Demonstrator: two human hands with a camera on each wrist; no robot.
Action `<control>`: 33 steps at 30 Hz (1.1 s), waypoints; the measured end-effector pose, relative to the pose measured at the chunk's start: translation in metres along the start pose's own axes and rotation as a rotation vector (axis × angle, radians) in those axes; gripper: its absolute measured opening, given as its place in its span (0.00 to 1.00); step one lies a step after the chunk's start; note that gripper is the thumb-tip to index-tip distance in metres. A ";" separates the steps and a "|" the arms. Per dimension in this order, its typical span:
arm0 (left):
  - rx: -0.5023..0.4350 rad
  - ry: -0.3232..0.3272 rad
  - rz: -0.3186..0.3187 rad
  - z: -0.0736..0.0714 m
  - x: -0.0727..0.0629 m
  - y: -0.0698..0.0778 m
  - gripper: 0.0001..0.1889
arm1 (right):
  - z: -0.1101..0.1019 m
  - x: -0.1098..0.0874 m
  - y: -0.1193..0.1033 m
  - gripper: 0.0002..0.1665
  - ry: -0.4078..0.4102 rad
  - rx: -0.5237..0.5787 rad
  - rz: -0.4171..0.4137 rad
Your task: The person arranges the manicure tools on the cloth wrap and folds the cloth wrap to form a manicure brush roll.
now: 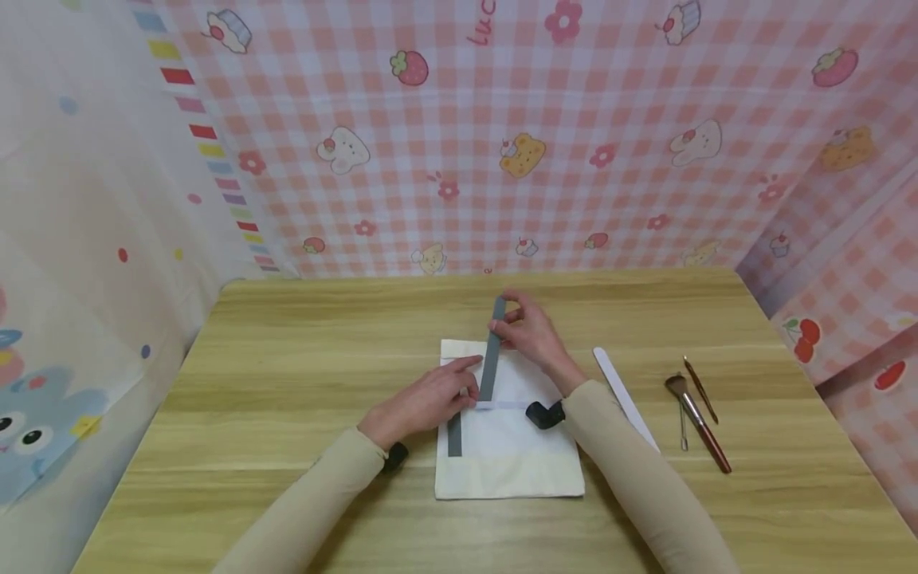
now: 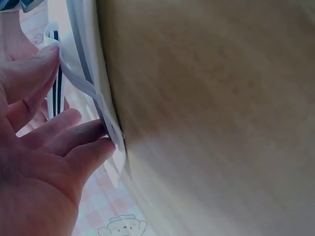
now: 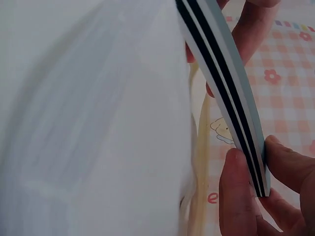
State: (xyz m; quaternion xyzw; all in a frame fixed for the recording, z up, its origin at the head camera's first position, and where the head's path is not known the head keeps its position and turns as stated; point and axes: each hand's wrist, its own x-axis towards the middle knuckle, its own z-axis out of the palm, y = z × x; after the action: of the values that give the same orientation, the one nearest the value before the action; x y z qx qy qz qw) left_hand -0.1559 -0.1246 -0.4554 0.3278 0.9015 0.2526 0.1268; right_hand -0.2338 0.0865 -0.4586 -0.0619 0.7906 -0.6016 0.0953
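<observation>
Head view: busy, apparently, with slotting a grey nail file (image 1: 492, 355) under the white band (image 1: 509, 405) across a white pad (image 1: 512, 478), though maybe drawing it out; cannot tell. Next, likely calls for keeping the band raised and guiding the lower end straight. Slim, round-tipped, layered black and white along the edge, bowed-looking in the right wrist view. Pinching near its upper end with the right hand (image 1: 529, 331); holding the band up with curled fingers of the left hand (image 1: 433, 395), index stretched out. Nearby, a dark grey strip (image 1: 455, 434) on the pad; farther right, a white nail file (image 1: 625, 399) and a brush (image 1: 696, 418) on the wooden table (image 1: 323, 335).
</observation>
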 end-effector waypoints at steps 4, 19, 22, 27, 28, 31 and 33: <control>-0.007 -0.011 -0.010 0.001 -0.002 0.001 0.04 | 0.005 0.000 0.004 0.32 -0.066 -0.018 0.020; -0.016 -0.009 -0.038 0.000 -0.002 0.003 0.04 | 0.007 -0.010 0.007 0.29 -0.224 -0.018 0.046; -0.010 -0.006 -0.034 0.000 -0.001 0.002 0.04 | 0.007 -0.011 0.007 0.29 -0.241 -0.008 0.047; -0.010 -0.008 -0.048 0.000 0.000 0.001 0.03 | 0.007 -0.014 0.006 0.28 -0.262 -0.008 0.037; -0.011 -0.008 -0.051 0.000 0.000 0.001 0.03 | 0.007 -0.014 0.007 0.28 -0.266 -0.010 0.033; -0.005 -0.004 -0.049 0.000 0.000 0.002 0.03 | 0.007 -0.017 0.006 0.27 -0.273 -0.018 0.028; 0.003 -0.001 -0.040 0.000 -0.001 0.002 0.02 | 0.007 -0.019 0.006 0.27 -0.277 -0.023 0.024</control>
State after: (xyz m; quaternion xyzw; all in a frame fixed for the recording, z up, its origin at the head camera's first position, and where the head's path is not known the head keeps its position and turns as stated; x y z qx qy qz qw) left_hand -0.1544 -0.1237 -0.4542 0.3099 0.9082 0.2487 0.1317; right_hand -0.2139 0.0853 -0.4646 -0.1361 0.7774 -0.5770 0.2102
